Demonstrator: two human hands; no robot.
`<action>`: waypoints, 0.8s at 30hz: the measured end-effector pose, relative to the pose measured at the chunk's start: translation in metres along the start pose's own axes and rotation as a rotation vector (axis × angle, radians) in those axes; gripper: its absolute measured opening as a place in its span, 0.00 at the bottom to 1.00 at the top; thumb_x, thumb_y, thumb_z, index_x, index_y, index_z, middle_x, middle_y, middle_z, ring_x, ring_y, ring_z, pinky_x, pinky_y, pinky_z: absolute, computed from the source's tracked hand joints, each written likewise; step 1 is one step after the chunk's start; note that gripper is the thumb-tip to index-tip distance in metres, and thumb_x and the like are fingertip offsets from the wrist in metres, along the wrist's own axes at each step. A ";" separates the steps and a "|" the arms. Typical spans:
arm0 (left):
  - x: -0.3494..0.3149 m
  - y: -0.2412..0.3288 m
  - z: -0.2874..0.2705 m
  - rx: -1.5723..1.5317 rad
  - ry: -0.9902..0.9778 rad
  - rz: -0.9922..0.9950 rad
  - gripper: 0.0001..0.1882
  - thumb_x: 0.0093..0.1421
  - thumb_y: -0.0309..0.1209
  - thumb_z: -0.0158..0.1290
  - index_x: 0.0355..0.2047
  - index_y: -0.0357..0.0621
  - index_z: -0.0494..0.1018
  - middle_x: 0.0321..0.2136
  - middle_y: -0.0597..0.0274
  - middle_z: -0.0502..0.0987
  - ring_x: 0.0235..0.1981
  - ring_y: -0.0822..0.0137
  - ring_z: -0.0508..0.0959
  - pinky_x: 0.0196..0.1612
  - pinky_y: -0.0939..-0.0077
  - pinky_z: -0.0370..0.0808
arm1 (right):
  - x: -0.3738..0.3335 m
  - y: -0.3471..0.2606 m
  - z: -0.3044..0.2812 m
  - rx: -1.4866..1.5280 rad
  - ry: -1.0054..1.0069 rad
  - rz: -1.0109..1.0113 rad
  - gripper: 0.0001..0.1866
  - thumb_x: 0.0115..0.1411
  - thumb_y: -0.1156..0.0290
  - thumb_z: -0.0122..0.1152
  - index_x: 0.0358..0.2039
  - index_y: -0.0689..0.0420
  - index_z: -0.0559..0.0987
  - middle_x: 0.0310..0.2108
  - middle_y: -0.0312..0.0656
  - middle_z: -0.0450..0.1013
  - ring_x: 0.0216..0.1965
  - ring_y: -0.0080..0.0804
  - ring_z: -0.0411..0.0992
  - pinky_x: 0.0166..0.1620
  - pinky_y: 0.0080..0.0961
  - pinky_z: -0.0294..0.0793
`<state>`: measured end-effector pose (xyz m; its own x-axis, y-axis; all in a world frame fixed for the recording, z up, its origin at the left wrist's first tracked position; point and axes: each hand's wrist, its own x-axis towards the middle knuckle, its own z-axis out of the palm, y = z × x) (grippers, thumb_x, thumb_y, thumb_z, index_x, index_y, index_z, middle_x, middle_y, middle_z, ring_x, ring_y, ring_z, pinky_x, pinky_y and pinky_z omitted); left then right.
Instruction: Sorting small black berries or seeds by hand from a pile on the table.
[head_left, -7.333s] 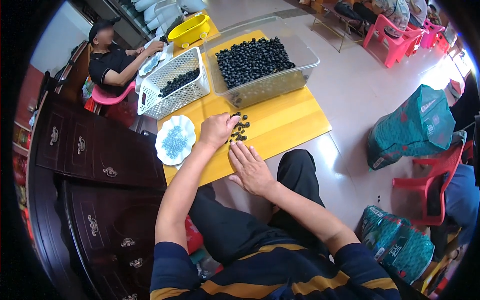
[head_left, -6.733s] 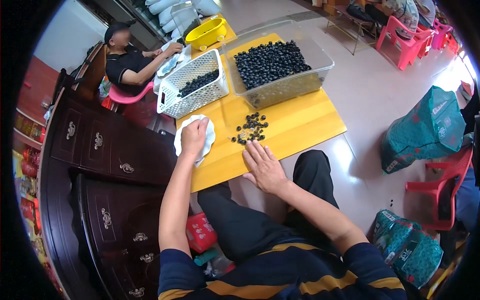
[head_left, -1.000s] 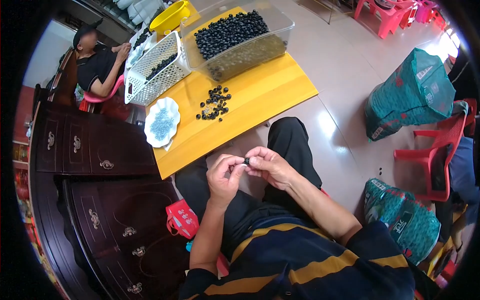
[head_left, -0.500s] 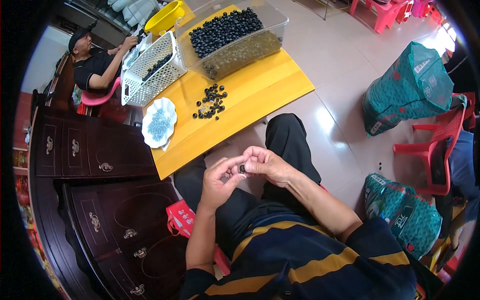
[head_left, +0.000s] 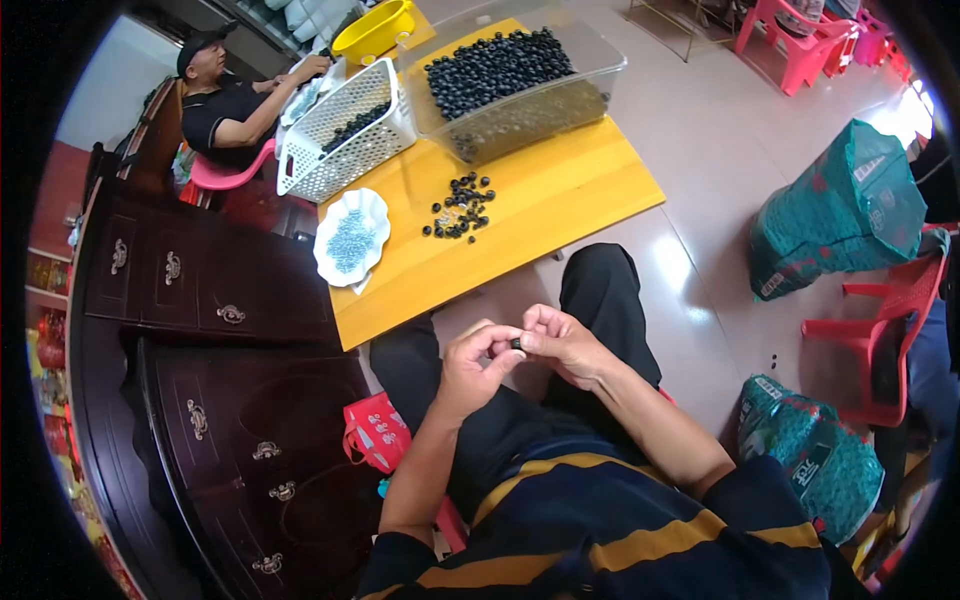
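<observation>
Over my lap, a small round black piece (head_left: 516,343) is pinched between my two hands. My left hand (head_left: 472,368) comes from the left with thumb and fingertips closed on it. Closed against its other side is my right hand (head_left: 568,350), thumb and finger pressed together. The fingers hide most of the piece. Beyond my knees, a loose pile of similar black pieces (head_left: 462,205) lies on the yellow wooden table (head_left: 560,190), some tiny clear bits among them. Left of the pile, a white scalloped dish (head_left: 377,225) holds many small pale-blue or clear bits.
A clear bin (head_left: 520,130) full of black pieces, a white perforated basket (head_left: 300,165) and a yellow basin (head_left: 375,38) stand at the back. Dark wooden cabinets (head_left: 240,380) line the left. Teal bags (head_left: 830,220) and a red chair (head_left: 870,330) are right. Another person (head_left: 230,110) sits far left.
The whole view has shifted, so the table and its things appear farther right and slightly lower. My hands stay together on the black piece, with their fingers slightly rearranged.
</observation>
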<state>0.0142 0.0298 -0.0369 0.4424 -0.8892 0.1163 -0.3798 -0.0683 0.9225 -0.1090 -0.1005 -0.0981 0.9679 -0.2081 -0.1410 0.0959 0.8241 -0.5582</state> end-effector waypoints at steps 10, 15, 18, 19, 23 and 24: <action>0.001 -0.002 -0.003 0.108 -0.027 0.041 0.08 0.55 0.21 0.60 0.37 0.37 0.78 0.24 0.64 0.72 0.24 0.73 0.73 0.29 0.80 0.69 | -0.001 0.004 -0.002 0.008 0.082 0.052 0.09 0.59 0.71 0.69 0.35 0.53 0.74 0.32 0.32 0.74 0.35 0.20 0.72 0.40 0.19 0.71; -0.001 -0.002 -0.009 0.159 -0.078 0.057 0.08 0.55 0.22 0.61 0.36 0.39 0.77 0.23 0.60 0.71 0.22 0.67 0.73 0.27 0.73 0.69 | -0.001 0.007 -0.003 -0.020 0.074 0.090 0.09 0.60 0.73 0.68 0.35 0.54 0.74 0.31 0.34 0.74 0.32 0.22 0.73 0.38 0.19 0.72; 0.000 0.000 -0.008 0.173 -0.070 0.051 0.08 0.57 0.23 0.60 0.37 0.39 0.76 0.23 0.60 0.71 0.22 0.67 0.73 0.27 0.74 0.69 | 0.000 0.005 -0.001 -0.040 0.055 0.082 0.09 0.62 0.68 0.66 0.35 0.51 0.73 0.32 0.31 0.75 0.35 0.20 0.75 0.42 0.20 0.75; -0.001 -0.001 -0.007 0.166 -0.066 0.036 0.09 0.57 0.23 0.59 0.38 0.39 0.75 0.23 0.60 0.71 0.22 0.68 0.73 0.28 0.74 0.70 | 0.001 0.005 -0.001 -0.043 0.048 0.080 0.09 0.62 0.68 0.66 0.35 0.51 0.73 0.32 0.31 0.75 0.35 0.20 0.75 0.42 0.20 0.75; -0.003 -0.016 -0.015 -0.074 -0.124 -0.200 0.10 0.63 0.24 0.55 0.44 0.39 0.70 0.26 0.66 0.72 0.25 0.76 0.75 0.29 0.80 0.73 | 0.000 0.001 0.005 -0.085 0.114 0.118 0.06 0.66 0.67 0.61 0.37 0.53 0.74 0.34 0.34 0.76 0.36 0.22 0.76 0.41 0.19 0.74; -0.002 -0.017 -0.021 -0.205 -0.144 -0.259 0.10 0.64 0.24 0.54 0.45 0.39 0.69 0.27 0.67 0.72 0.26 0.78 0.75 0.30 0.82 0.74 | -0.001 -0.002 0.009 -0.115 0.159 0.142 0.06 0.66 0.67 0.60 0.38 0.55 0.74 0.34 0.36 0.76 0.36 0.24 0.76 0.40 0.19 0.73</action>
<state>0.0371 0.0423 -0.0451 0.3785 -0.9097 -0.1707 -0.0926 -0.2207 0.9709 -0.1084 -0.0972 -0.0895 0.9202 -0.1819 -0.3467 -0.0748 0.7875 -0.6117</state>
